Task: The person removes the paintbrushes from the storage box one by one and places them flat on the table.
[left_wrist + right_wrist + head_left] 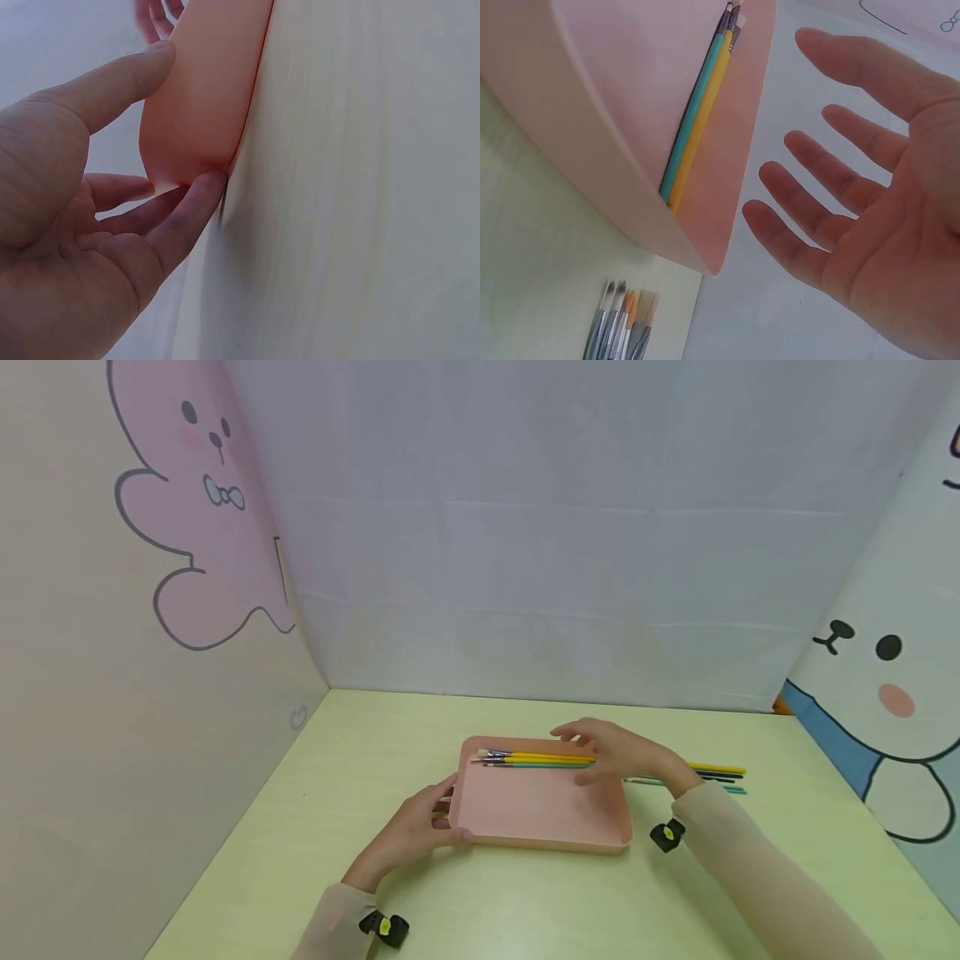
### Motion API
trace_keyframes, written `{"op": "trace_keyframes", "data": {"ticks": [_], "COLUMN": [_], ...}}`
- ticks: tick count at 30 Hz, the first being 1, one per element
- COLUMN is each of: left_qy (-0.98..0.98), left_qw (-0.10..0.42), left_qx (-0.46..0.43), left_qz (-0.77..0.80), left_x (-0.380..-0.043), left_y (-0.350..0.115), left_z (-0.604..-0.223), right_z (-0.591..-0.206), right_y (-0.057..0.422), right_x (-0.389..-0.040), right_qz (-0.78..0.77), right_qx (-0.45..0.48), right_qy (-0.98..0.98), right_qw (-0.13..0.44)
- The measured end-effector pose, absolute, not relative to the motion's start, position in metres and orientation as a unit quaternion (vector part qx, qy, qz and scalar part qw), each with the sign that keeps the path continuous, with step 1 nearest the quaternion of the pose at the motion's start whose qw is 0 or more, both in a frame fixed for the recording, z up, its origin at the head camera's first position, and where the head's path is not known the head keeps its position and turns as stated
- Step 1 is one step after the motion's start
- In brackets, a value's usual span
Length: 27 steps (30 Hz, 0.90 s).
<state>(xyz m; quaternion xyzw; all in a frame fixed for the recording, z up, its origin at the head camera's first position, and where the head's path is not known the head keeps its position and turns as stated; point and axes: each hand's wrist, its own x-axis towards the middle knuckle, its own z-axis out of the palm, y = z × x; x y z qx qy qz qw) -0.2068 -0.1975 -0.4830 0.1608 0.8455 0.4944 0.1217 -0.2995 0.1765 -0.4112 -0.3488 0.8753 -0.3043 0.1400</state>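
Observation:
A shallow pink tray (540, 810) lies on the table, with my left hand (416, 818) at its left end. The left wrist view shows the thumb against the tray's rim and the fingers at its lower corner, so the hand grips that end. Several paintbrushes (532, 758) with yellow and teal handles lie along the tray's far side, bristles to the left. Over the tray's right end hovers my right hand (622, 747), fingers spread and apart from the brushes. In the right wrist view its palm (900, 247) holds nothing. It hides the brushes' handle ends in the head view.
More paintbrushes (723, 771) lie on the table right of the tray, with yellow, black and teal handles; their bristles (622, 315) show in the right wrist view. A white curtain (555, 568) closes off the back, and printed panels (202, 527) stand at both sides.

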Motion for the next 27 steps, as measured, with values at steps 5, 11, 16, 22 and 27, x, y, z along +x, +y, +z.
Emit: {"op": "trace_keyframes", "data": {"ticks": [5, 11, 16, 22, 27], "left_qy": [0.846, 0.845, 0.843, 0.846, 0.847], "left_qw": [0.118, 0.122, 0.121, 0.122, 0.121], "left_qx": [0.165, 0.162, 0.166, 0.159, 0.158], "left_qz": [0.493, 0.496, 0.497, 0.494, 0.494], "left_x": [-0.206, -0.206, -0.206, -0.208, -0.209], "left_y": [-0.198, -0.197, -0.198, -0.197, -0.197], "left_z": [-0.483, -0.482, -0.483, -0.485, -0.485], "right_z": [-0.409, -0.41, -0.415, -0.421, -0.424], "right_y": [0.166, 0.156, 0.15, 0.142, 0.136], "right_x": [-0.309, -0.318, -0.325, -0.331, -0.334], "right_qz": [-0.291, -0.276, -0.242, -0.24, -0.234], "right_qx": [-0.356, -0.338, -0.345, -0.341, -0.343], "right_qy": [0.87, 0.87, 0.872, 0.87, 0.869], "right_qw": [0.18, 0.232, 0.247, 0.263, 0.271]}}
